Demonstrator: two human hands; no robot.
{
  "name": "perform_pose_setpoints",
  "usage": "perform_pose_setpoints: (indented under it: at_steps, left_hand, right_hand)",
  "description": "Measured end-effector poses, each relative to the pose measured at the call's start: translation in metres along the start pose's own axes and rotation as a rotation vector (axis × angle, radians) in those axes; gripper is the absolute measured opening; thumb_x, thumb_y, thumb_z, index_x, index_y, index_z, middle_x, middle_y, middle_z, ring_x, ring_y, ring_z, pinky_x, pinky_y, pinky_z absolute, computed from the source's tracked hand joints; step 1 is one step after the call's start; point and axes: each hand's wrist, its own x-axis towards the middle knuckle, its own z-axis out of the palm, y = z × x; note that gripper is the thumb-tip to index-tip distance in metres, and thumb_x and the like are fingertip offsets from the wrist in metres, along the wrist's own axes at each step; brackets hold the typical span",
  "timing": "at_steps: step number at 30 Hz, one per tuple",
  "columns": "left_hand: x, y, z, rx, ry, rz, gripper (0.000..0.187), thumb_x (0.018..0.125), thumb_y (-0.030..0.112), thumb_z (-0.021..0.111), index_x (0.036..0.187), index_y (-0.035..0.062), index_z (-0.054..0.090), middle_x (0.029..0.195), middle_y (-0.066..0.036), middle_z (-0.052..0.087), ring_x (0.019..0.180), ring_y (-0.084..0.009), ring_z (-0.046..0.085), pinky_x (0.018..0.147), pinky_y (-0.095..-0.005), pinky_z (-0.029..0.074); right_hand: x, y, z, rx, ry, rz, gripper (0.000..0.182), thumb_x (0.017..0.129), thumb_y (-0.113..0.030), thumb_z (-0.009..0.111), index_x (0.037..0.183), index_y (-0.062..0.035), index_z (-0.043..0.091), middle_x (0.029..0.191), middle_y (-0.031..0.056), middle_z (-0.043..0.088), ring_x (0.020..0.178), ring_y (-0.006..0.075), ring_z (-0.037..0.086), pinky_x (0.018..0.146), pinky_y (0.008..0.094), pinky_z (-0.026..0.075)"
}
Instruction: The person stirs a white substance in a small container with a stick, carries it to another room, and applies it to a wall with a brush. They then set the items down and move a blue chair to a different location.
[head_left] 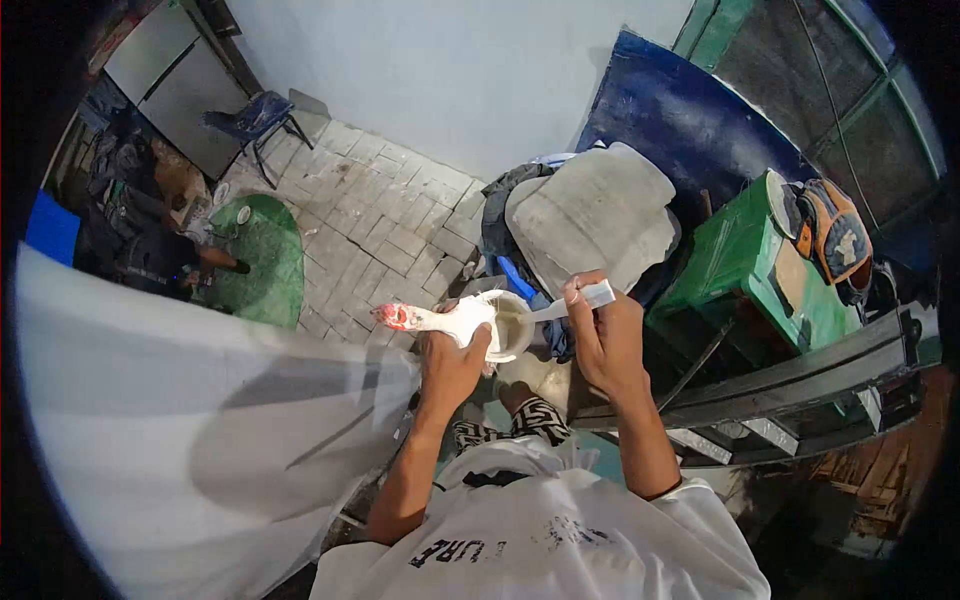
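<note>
A small white tub [518, 340] with pale material inside is held in front of my body. My left hand [455, 362] is wrapped round its left side, together with a white-coated paintbrush [452, 320] whose red-and-white handle end points left. My right hand [607, 335] grips a white flat-handled tool [590, 298], thumb and finger closed on it. The tool's narrow end reaches over the tub's right rim; its tip inside is hard to make out.
A person [150, 250] is at the far left by a green round surface [262, 255]. A blue chair [258, 120] stands by the wall. Ahead lies a grey slab-like cover [595, 215]; right of it are a green crate [735, 265] and a metal ladder [790, 385].
</note>
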Motion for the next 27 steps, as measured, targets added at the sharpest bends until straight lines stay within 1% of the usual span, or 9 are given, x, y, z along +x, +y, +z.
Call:
perform_pose_setpoints:
  at_steps: [1, 2, 4, 7, 9, 12, 17, 20, 27]
  left_hand:
    - [0.011, 0.007, -0.001, -0.096, -0.046, -0.161, 0.030, 0.086, 0.018, 0.066, 0.105, -0.0046, 0.064, 0.097, -0.021, 0.066, 0.091, -0.0391, 0.062, 0.083, -0.0455, 0.047]
    - [0.023, 0.004, 0.001, -0.093, -0.045, -0.160, 0.030, 0.086, 0.018, 0.066, 0.105, -0.0046, 0.064, 0.097, -0.021, 0.066, 0.091, -0.0391, 0.062, 0.083, -0.0455, 0.047]
    - [0.046, -0.003, 0.003, -0.150, -0.053, -0.256, 0.029, 0.086, 0.017, 0.066, 0.106, -0.0045, 0.064, 0.096, -0.020, 0.068, 0.090, -0.0367, 0.064, 0.082, -0.0437, 0.049]
    - [0.082, -0.004, -0.001, -0.128, -0.098, -0.323, 0.028, 0.087, 0.016, 0.066, 0.105, -0.0052, 0.064, 0.095, -0.020, 0.070, 0.089, -0.0327, 0.067, 0.080, -0.0418, 0.050]
    - [0.106, -0.005, 0.000, -0.057, -0.030, -0.263, 0.028, 0.087, 0.016, 0.066, 0.104, -0.0069, 0.065, 0.093, -0.019, 0.071, 0.084, -0.0288, 0.068, 0.078, -0.0405, 0.052]
    - [0.141, -0.017, -0.005, -0.046, 0.013, -0.253, 0.027, 0.087, 0.015, 0.067, 0.101, -0.0070, 0.065, 0.089, -0.018, 0.071, 0.079, -0.0273, 0.068, 0.075, -0.0398, 0.052]
    - [0.195, -0.021, -0.021, 0.027, 0.109, -0.298, 0.022, 0.086, 0.013, 0.064, 0.096, -0.0058, 0.065, 0.076, -0.014, 0.067, 0.063, -0.0220, 0.064, 0.060, -0.0353, 0.051]
    - [0.226, -0.032, -0.034, 0.003, 0.189, -0.444, 0.023, 0.087, 0.013, 0.063, 0.099, -0.0062, 0.064, 0.076, -0.013, 0.066, 0.058, -0.0214, 0.062, 0.055, -0.0360, 0.050]
    - [0.283, -0.086, -0.083, -0.240, 0.392, -0.409, 0.024, 0.088, 0.013, 0.062, 0.103, -0.0060, 0.065, 0.085, -0.009, 0.067, 0.077, -0.0148, 0.062, 0.068, -0.0314, 0.049]
  right_hand:
    - [0.010, -0.003, 0.000, 0.008, 0.002, 0.065, 0.021, 0.100, -0.017, 0.055, 0.093, 0.0007, 0.063, 0.056, 0.0082, 0.051, 0.048, 0.0163, 0.046, 0.050, 0.0313, 0.037]
    - [0.021, 0.003, 0.003, 0.011, 0.003, 0.064, 0.021, 0.100, -0.017, 0.055, 0.093, 0.0007, 0.063, 0.056, 0.0082, 0.051, 0.048, 0.0163, 0.046, 0.050, 0.0313, 0.037]
    - [0.042, 0.016, 0.011, 0.193, 0.004, 0.097, 0.021, 0.099, -0.017, 0.055, 0.092, 0.0014, 0.063, 0.056, 0.0077, 0.052, 0.049, 0.0153, 0.047, 0.049, 0.0314, 0.036]
    - [0.078, 0.031, 0.025, 0.135, -0.036, 0.093, 0.021, 0.098, -0.018, 0.057, 0.093, 0.0010, 0.063, 0.058, 0.0104, 0.053, 0.050, 0.0185, 0.052, 0.051, 0.0334, 0.040]
    - [0.102, 0.040, 0.036, 0.131, -0.082, 0.060, 0.020, 0.097, -0.019, 0.058, 0.096, -0.0003, 0.063, 0.062, 0.0138, 0.057, 0.053, 0.0243, 0.057, 0.055, 0.0344, 0.045]
    - [0.137, 0.059, 0.062, 0.150, -0.118, -0.002, 0.020, 0.097, -0.020, 0.058, 0.097, -0.0004, 0.064, 0.065, 0.0142, 0.059, 0.054, 0.0244, 0.058, 0.055, 0.0336, 0.046]
    - [0.189, 0.060, 0.080, 0.262, -0.024, -0.028, 0.015, 0.092, -0.013, 0.069, 0.096, -0.0001, 0.064, 0.066, 0.0056, 0.062, 0.055, 0.0081, 0.052, 0.052, 0.0262, 0.043]
    - [0.229, 0.066, 0.102, 0.387, -0.013, -0.026, 0.015, 0.091, -0.013, 0.070, 0.095, 0.0003, 0.064, 0.066, 0.0046, 0.061, 0.057, 0.0061, 0.050, 0.052, 0.0253, 0.042]
    - [0.320, 0.053, 0.186, 0.320, -0.382, -0.046, 0.022, 0.089, -0.019, 0.073, 0.100, -0.0018, 0.066, 0.068, 0.0055, 0.062, 0.059, 0.0088, 0.055, 0.056, 0.0254, 0.045]
